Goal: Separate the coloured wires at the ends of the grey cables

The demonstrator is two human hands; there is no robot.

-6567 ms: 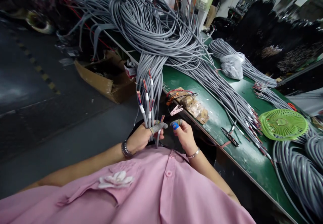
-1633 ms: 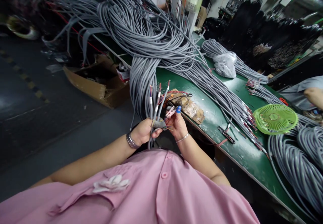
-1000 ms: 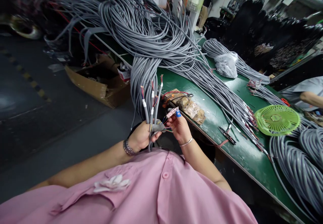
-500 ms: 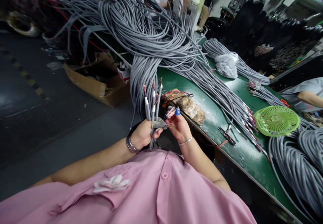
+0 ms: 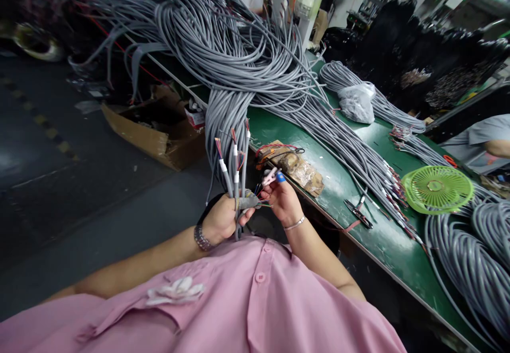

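Observation:
My left hand (image 5: 222, 217) is closed round several grey cables (image 5: 228, 183), whose stripped ends with white bands and thin coloured wires point up. One grey cable end (image 5: 249, 200) lies across this hand and points right, its coloured wires (image 5: 263, 202) fanned toward my right hand (image 5: 285, 203). The right fingers are curled in by those wires, and a blue cover (image 5: 280, 176) sits on one fingertip. A pale pink piece (image 5: 270, 177) shows beside it; whether it is held or is worn on a finger, I cannot tell.
A wooden block (image 5: 303, 171) lies on the green table (image 5: 338, 183) near its edge. Big grey cable coils (image 5: 223, 40) cover the back. A green fan (image 5: 437, 189), black-handled cutters (image 5: 358, 214) and a plastic bag (image 5: 357, 102) lie right; a cardboard box (image 5: 139, 140) stands left. Another person's sleeve (image 5: 492, 135) shows.
My left hand and its cables have shifted slightly left and down, the cable tips leaning further left. The coloured wires of the sideways cable show more clearly. My right hand has barely moved.

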